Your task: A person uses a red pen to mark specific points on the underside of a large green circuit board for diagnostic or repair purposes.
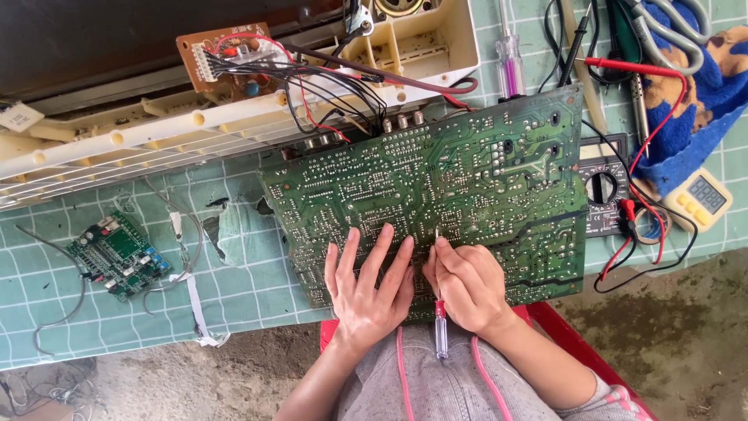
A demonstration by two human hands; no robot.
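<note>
We look down at a large green circuit board point(436, 195) lying solder side up, its long axis running left to right and tilted slightly, the right end farther from us. Its near edge sits just above our lap. Our left hand point(368, 287) lies flat on the board with fingers spread. Our right hand point(466, 282) pinches a small screwdriver point(439, 312) held nearly upright in the frame, metal tip pointing away from us onto the board, clear handle with a red band pointing back toward our body. The board rests on a green gridded cutting mat point(234, 273), torn in one spot. A smaller green circuit board point(118, 256) lies to the left, a cream plastic casing point(234, 117) behind, and a multimeter point(604, 191) with red and black leads to the right. Bare concrete floor point(670, 327) shows beyond the mat.
</note>
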